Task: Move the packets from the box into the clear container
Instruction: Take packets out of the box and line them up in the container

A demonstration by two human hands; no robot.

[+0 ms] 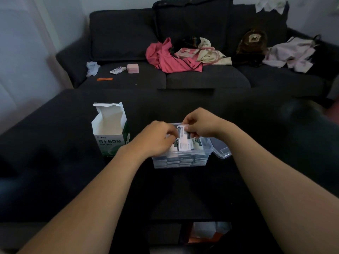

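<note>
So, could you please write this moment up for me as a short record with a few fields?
setting: dark table in front of a dark sofa
box: white carton, flaps open, upright, left of the container
container: clear container, holding stacked packets
lid: clear lid lying against the container's right side
left hand: left hand over the container, fingers curled among the packets
right hand: right hand pinching a white packet above the container
progress: container already quite full
</note>
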